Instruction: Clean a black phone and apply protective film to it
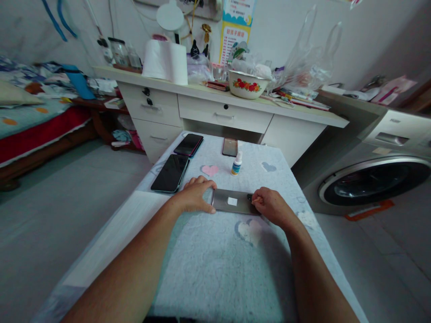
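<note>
A grey phone [220, 200] lies back side up on the cloth-covered table, with a small white square on its back and a dark camera patch at the right end. My left hand [195, 195] grips its left end, thumb at the near corner and forefinger at the far one. Over the right end, my right hand [269, 204] is closed, fingertips pinched down beside the camera patch. Whatever may be between those fingers is too small to make out. Just beyond the phone stands a small white-capped bottle [236, 164] with a blue and yellow label.
Two dark phones, one nearer [170, 173] and one farther [189, 145], lie on the table's left side. A phone-shaped case [230, 146] is at the far edge. Behind is a white desk [222, 114] with a flowered bowl [248, 84] and paper roll [164, 62]. A washing machine [377, 148] stands right.
</note>
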The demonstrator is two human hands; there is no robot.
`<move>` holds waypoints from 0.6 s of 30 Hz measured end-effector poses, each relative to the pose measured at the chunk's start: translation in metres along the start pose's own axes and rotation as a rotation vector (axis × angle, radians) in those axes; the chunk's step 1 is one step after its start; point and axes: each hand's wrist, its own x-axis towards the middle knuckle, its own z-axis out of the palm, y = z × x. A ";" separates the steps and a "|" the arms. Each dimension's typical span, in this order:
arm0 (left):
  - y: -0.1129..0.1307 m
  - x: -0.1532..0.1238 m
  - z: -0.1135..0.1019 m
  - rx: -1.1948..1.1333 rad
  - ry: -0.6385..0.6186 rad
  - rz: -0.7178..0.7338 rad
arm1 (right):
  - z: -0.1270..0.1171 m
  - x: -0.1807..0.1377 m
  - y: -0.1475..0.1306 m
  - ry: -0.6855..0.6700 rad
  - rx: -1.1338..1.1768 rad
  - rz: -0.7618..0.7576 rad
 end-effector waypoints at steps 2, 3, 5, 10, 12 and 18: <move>0.000 0.000 0.000 -0.001 0.004 0.009 | 0.001 0.000 -0.003 0.010 0.001 -0.021; -0.001 0.000 0.001 0.001 0.010 0.013 | 0.002 0.000 -0.004 0.015 0.001 -0.030; -0.001 0.000 0.001 0.003 0.017 0.018 | 0.004 0.001 -0.006 0.021 0.003 -0.035; -0.001 0.000 0.002 0.018 0.010 0.004 | 0.011 0.003 -0.009 0.042 0.028 -0.057; -0.001 0.001 0.002 0.018 0.010 0.008 | 0.013 0.004 -0.010 0.045 0.034 -0.068; -0.003 0.001 0.002 0.004 0.017 0.015 | 0.013 0.006 -0.007 0.072 0.038 -0.056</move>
